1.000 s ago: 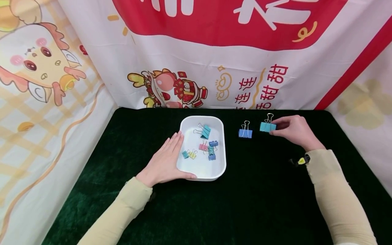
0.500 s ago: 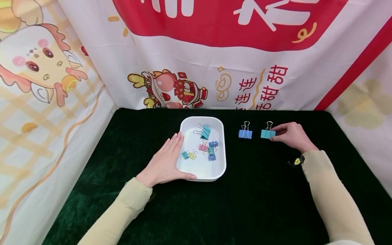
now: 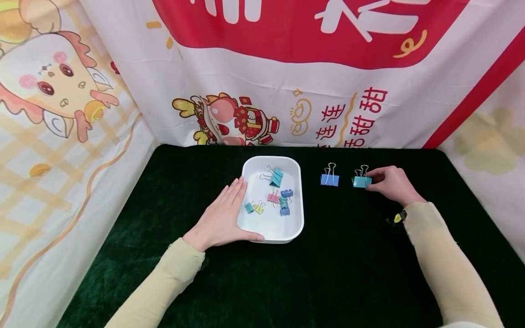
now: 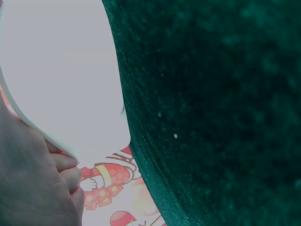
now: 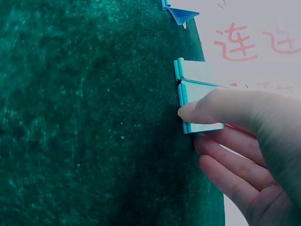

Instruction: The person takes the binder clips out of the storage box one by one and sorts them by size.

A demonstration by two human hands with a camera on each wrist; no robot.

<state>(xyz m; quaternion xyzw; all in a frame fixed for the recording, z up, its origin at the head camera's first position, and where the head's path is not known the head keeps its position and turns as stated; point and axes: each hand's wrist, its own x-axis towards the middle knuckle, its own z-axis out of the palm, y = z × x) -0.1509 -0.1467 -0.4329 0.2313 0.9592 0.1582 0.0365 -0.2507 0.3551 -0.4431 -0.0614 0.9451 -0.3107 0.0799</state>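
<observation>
1. While the fingers (image 5: 235,162) of the right hand (image 3: 389,184) and its thumb narrow to a pinch, they hold one end of the turquoise binder clip (image 3: 361,182), which is at the right of the worktop (image 3: 348,264), near its far edge.
2. Smooth, flat-faced and glossy, this clip has rolled edges; silver wire loops project above its body in the head view.
3. Just beside it, well apart from the tray, is the blue binder clip (image 3: 330,180), of similar form, its side profile triangular in the right wrist view.
4. Extended fingers of the left hand (image 3: 219,223) rest along the side of the white tray (image 3: 262,228), the thumb at its near rim.
5. Smooth-walled and rectangular with rounded corners, the tray contains a larger teal clip (image 3: 276,176) at the far end and, nearer, a group of small clips (image 3: 273,197) in pink, yellow, teal and blue, some touching.
6. Dark green, velvety cloth covers the worktop; cream fabric sleeves (image 3: 447,259) cover both forearms.
7. Beyond hangs a creased white backdrop (image 3: 246,73) printed in red and gold.
</observation>
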